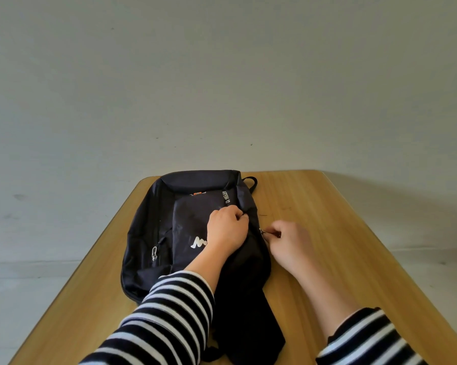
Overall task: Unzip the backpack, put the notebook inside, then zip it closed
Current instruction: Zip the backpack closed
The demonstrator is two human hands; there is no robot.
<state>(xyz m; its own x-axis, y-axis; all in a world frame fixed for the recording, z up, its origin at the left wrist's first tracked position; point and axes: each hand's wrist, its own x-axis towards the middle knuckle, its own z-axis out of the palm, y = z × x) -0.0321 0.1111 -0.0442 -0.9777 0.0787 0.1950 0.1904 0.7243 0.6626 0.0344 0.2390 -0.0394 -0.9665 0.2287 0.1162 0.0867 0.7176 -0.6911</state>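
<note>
Pinching zipper pull, right hand (backpack seemingly braced).

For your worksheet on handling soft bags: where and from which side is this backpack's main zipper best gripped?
Pinch the small metal zipper pull on the backpack's right edge, coming from the right as the right hand does; the left hand pins the limp fabric beside it.

Plain room, wooden table, bare wall
</note>
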